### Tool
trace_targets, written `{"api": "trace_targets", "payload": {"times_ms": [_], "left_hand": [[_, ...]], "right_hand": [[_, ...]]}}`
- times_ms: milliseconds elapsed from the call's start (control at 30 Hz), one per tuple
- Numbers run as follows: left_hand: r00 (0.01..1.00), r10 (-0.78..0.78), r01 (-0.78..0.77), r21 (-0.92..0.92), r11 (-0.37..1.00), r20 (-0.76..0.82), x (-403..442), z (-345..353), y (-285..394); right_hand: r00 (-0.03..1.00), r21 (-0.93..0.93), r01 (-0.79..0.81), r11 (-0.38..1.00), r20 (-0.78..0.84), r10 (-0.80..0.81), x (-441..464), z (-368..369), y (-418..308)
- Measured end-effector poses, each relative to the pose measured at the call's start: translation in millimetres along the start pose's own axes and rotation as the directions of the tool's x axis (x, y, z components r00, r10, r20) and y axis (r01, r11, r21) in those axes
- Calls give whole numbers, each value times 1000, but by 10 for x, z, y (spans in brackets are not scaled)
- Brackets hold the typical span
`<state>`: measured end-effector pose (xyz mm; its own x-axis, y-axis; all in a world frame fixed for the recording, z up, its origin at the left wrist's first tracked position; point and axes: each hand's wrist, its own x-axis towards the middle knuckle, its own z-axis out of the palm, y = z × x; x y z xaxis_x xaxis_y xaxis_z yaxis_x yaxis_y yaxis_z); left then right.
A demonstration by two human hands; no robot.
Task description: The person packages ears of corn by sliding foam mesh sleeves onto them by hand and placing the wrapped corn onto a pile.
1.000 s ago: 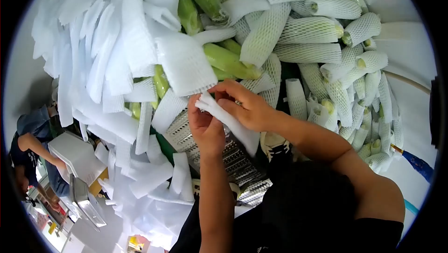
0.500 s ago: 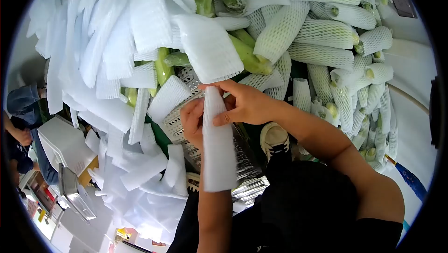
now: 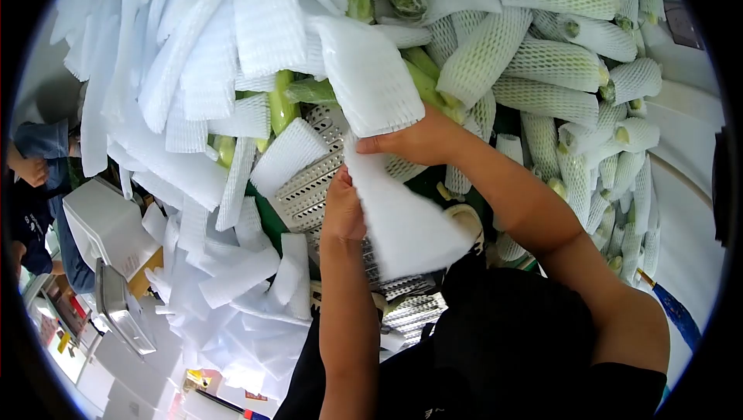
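Note:
A white foam net sleeve [image 3: 410,222] hangs between my hands, its lower end flared toward the right and slightly blurred. My right hand [image 3: 426,140] is closed on the sleeve's upper end, thumb on top. Fingers of my left hand [image 3: 343,207] are pinched together at its left edge, lower down. Just above my right hand lies another flat foam sleeve [image 3: 371,75] on the pile. Beneath the hands is a perforated metal rack [image 3: 306,192]. Long green vegetables [image 3: 282,102], of a kind I cannot make out, show among the sleeves.
Flat foam sleeves [image 3: 267,13] are heaped at the upper left, with more [image 3: 240,284] below. Vegetables in foam nets [image 3: 553,64] are stacked at the right. A white box [image 3: 108,222] and a metal container [image 3: 124,308] stand left, near another person [image 3: 39,195].
The sleeve has swung out to the right at its lower end and turned its broad side to me. My right hand has moved slightly up and right; my left hand now pinches the edge.

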<state>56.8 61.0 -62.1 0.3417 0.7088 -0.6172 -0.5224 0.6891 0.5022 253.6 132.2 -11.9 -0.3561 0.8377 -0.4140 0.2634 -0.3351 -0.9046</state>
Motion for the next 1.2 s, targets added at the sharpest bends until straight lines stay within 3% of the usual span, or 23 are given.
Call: {"api": "trace_targets", "payload": {"times_ms": [33, 67, 133, 167, 200, 233, 267, 400, 500, 533, 600, 700, 767, 800, 900, 933, 1033, 1067, 1133, 1200], "left_hand": [[997, 45, -39, -87, 995, 61, 12, 16, -21], [973, 218, -154, 497, 854, -73, 51, 14, -38], [886, 460, -302, 674, 674, -64, 148, 28, -35], [865, 496, -451, 329, 830, -67, 211, 94, 9], [845, 527, -533, -68, 843, -88, 278, 162, 55], [827, 550, -537, -453, 711, -118, 369, 209, 85], [823, 549, -562, -358, 746, -147, 481, 181, 133], [864, 428, -502, -396, 768, -265, 802, 269, 337], [893, 334, -435, -384, 814, -302, 904, 357, 459], [896, 352, -439, -419, 795, -270, 893, 380, 470], [835, 426, -518, -236, 822, -347, 639, 542, 493], [810, 425, -501, -99, 860, -405, -48, 986, 322], [849, 389, -474, -188, 860, -357, -336, 919, 105], [859, 367, -456, -210, 865, -356, -354, 893, 66], [878, 291, -395, -233, 889, -381, -134, 895, 143], [891, 406, -445, -211, 871, -203, 188, 370, -28], [929, 182, -288, -322, 902, -322, 605, 213, -33], [952, 169, -247, -319, 915, -254, 652, 91, -70], [981, 140, -177, -307, 935, -137, 591, -159, -152], [963, 235, -267, -330, 905, -135, 474, -100, -192]], "right_hand": [[999, 34, -39, 999, 34, 38, 31, -7, 11], [999, 196, -44, 980, 26, 40, 67, -1, 26], [999, 506, -50, 861, 15, 50, 166, 70, 86], [999, 641, -15, 767, 35, -9, 298, 80, 148], [998, 714, 2, 700, 41, -45, 432, 90, 201], [999, 733, 20, 680, 15, -46, 547, 112, 196], [999, 714, 39, 699, -23, -31, 671, 132, 182], [966, 422, 131, 897, -256, -21, 963, 223, 55], [911, 180, 161, 970, -406, -76, 1035, 269, -75], [890, 111, 167, 980, -445, -101, 1024, 284, -128], [843, -98, 221, 970, -481, -241, 856, 361, -274], [800, -470, 312, 825, -339, -496, 244, 614, -396], [940, -124, 190, 974, -264, -217, -119, 609, -507], [925, -113, 167, 979, -325, -195, -173, 577, -458], [857, -63, 170, 983, -483, -179, -150, 381, -222], [826, -35, 209, 977, -529, -196, -80, 302, -55], [809, -76, 198, 977, -549, -207, 34, 288, 341], [821, -106, 163, 981, -537, -194, 21, 287, 363], [816, 48, 228, 972, -554, -164, -66, 383, 341], [828, 154, 332, 931, -521, -209, -162, 441, 236]]}}
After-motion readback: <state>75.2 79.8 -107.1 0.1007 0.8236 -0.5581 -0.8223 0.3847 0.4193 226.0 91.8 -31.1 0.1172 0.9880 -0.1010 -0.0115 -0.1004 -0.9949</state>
